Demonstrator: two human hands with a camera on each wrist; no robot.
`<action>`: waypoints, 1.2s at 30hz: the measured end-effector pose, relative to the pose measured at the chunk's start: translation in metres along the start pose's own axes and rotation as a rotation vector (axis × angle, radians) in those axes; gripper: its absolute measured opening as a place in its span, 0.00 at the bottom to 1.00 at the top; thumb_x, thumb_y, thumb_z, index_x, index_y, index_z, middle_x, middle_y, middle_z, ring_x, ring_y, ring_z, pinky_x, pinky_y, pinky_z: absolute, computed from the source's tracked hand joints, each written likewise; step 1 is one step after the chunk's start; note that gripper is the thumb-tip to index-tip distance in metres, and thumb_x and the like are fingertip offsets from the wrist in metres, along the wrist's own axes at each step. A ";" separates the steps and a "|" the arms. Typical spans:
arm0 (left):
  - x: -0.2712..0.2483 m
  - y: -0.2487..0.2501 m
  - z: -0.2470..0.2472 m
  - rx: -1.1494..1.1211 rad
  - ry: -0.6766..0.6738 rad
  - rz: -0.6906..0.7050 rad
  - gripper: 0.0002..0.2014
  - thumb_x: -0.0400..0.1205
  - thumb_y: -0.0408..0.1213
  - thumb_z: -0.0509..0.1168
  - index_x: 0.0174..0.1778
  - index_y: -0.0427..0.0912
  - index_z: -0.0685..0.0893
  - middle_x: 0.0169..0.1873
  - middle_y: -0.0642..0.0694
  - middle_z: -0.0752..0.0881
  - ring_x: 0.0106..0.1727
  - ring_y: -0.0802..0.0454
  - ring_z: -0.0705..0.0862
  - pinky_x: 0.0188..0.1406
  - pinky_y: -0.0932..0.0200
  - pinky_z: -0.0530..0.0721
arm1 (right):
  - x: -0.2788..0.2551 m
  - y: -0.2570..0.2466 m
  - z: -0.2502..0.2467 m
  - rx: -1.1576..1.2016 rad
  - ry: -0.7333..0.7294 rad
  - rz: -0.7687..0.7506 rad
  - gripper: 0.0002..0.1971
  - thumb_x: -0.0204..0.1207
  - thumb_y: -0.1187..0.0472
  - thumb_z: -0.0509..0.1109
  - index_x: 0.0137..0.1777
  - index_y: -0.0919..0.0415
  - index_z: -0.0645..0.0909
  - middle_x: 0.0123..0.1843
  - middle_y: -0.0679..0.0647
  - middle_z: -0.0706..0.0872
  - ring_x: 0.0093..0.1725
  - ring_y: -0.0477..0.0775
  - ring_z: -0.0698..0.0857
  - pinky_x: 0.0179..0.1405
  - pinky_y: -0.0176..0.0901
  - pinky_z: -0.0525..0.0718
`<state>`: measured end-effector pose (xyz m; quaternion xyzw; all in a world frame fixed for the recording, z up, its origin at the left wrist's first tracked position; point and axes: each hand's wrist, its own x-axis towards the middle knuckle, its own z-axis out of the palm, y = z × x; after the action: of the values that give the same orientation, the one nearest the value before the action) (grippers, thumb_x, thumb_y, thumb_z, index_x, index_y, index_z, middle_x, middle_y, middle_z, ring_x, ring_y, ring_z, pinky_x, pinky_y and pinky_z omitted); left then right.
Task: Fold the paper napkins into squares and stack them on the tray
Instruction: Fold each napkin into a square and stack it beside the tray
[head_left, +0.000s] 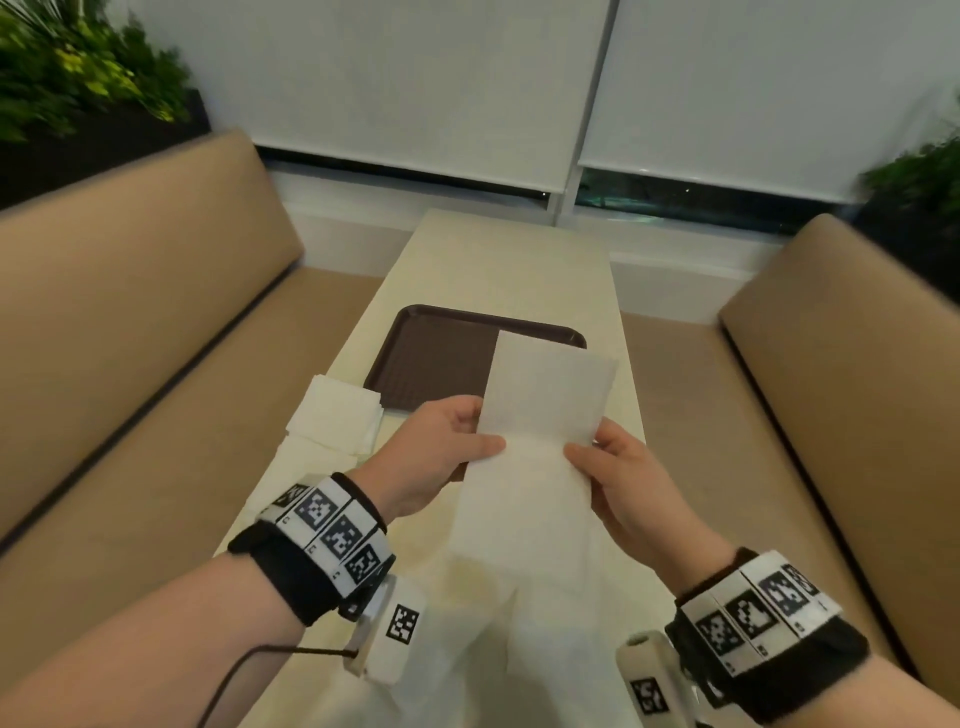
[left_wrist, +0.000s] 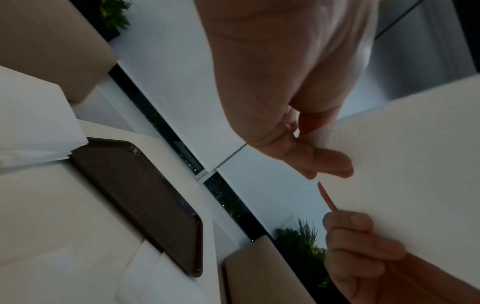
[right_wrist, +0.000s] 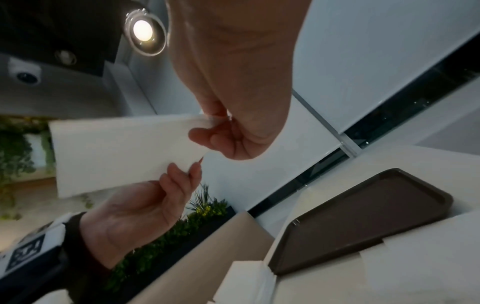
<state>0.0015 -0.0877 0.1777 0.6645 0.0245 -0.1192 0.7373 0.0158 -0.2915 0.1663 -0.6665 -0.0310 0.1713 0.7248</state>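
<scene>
A: Grip?
B: Left hand (head_left: 441, 457) pinching left edge of white napkin (head_left: 540, 415), thumb on top, fingers behind. Right hand (head_left: 618, 483) pinching right edge likewise. Held in the air above the table, over the near right corner of the tray, with a crease running between the two thumbs, upper half standing up, lower half hanging toward the body.

A: Remaining items, largest first?
B: Tan benches (head_left: 130, 312), one either side. Cream table (head_left: 509, 270), long, running away toward the window. White roller blinds (head_left: 415, 93), drawn nearly to the sill. Green plants (head_left: 78, 67), far left and far right. Brown tray (head_left: 441, 358), flat on the table, nothing on the part in view. Pile of napkins (head_left: 337, 415), on the table left of the tray, touching its near left corner. Further white sheets lying flat on the near table. Marker wristbands (head_left: 332, 530), one per wrist.
</scene>
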 end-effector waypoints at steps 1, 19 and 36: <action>-0.002 0.005 0.000 -0.019 0.006 0.011 0.11 0.80 0.21 0.65 0.53 0.38 0.85 0.47 0.43 0.91 0.47 0.46 0.89 0.48 0.52 0.88 | -0.002 -0.005 0.002 0.018 -0.004 -0.020 0.15 0.82 0.71 0.60 0.64 0.60 0.81 0.60 0.58 0.88 0.60 0.64 0.87 0.62 0.61 0.83; -0.002 0.004 0.011 -0.316 -0.049 -0.380 0.17 0.86 0.43 0.60 0.55 0.35 0.88 0.47 0.39 0.89 0.45 0.45 0.87 0.45 0.53 0.83 | -0.032 0.000 -0.004 -0.816 0.164 -0.616 0.28 0.72 0.72 0.58 0.55 0.33 0.82 0.63 0.36 0.81 0.64 0.37 0.78 0.58 0.17 0.72; -0.017 -0.011 0.021 0.509 0.143 0.213 0.05 0.83 0.43 0.64 0.46 0.50 0.85 0.28 0.59 0.80 0.34 0.64 0.78 0.34 0.66 0.74 | -0.020 -0.026 0.028 -1.036 -0.041 -0.265 0.09 0.82 0.46 0.62 0.47 0.46 0.81 0.41 0.42 0.86 0.43 0.42 0.81 0.44 0.38 0.77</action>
<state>-0.0198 -0.1065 0.1723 0.8338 -0.0239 0.0037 0.5515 -0.0051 -0.2718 0.1983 -0.9239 -0.2097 0.0536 0.3154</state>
